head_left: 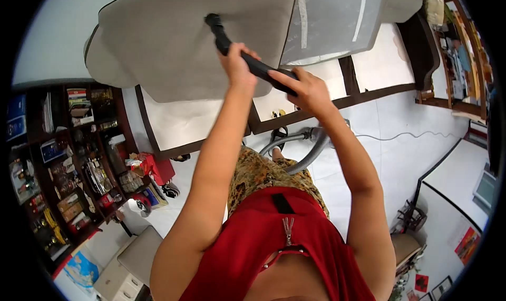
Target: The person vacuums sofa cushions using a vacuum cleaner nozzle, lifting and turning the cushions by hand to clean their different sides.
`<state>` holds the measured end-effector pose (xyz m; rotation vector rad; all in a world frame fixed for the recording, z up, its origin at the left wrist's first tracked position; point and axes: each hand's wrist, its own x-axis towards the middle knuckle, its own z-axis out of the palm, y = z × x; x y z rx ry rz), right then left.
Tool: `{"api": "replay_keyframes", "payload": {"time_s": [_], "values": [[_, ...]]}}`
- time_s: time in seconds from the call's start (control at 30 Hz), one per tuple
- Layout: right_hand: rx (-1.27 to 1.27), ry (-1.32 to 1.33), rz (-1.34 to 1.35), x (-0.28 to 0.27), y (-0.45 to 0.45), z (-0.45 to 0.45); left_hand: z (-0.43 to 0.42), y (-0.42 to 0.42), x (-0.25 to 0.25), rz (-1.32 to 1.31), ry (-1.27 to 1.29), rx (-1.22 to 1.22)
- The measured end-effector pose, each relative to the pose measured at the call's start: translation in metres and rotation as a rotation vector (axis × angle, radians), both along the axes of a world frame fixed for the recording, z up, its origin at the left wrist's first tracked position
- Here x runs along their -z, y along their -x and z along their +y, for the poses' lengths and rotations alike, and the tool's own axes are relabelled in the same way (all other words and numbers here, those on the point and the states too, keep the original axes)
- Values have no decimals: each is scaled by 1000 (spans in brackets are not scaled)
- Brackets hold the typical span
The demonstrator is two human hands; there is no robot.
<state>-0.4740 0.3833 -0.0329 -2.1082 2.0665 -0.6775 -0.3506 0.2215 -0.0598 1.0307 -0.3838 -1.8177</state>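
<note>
Both my hands hold a black vacuum cleaner wand (pixel 256 66). My left hand (pixel 240 65) is wrapped round it partway up. At its near end my right hand (pixel 310 93) grips it, the index finger stretched along the tube. The small dark nozzle (pixel 213 21) at the far end meets the broad grey surface of a large cushion or mattress (pixel 158 48). A grey ribbed hose (pixel 315 154) curves near my legs. Where the hose joins the wand is hidden.
A plastic-wrapped grey panel (pixel 329 24) adjoins the cushion. Below runs a dark wooden frame (pixel 274 123) with pale panels. A crowded shelf unit (pixel 58 137) stands at left. A thin cord (pixel 406 136) crosses the white floor, and a white cabinet (pixel 453 180) is at right.
</note>
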Motion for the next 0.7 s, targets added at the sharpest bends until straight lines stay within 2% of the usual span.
{"api": "replay_keyframes", "payload": {"time_s": [0.2,0.27,0.37,0.4,0.53,0.6,0.7], "values": [[156,-100,75,20,49,110,100,78,54,100,-173,184],[199,-192,69,18,47,133,118,81,45,71,-155,267],[172,-32,70,13,42,140,126,74,37,99,-198,257],[165,36,85,15,39,137,124,68,4,36,-100,216],[191,203,-84,10,27,91,79,62,-39,-102,189,202],[256,229,-163,23,28,70,55,75,-45,-152,185,233],[321,185,-231,31,44,76,58,101,-27,-204,246,240]]}}
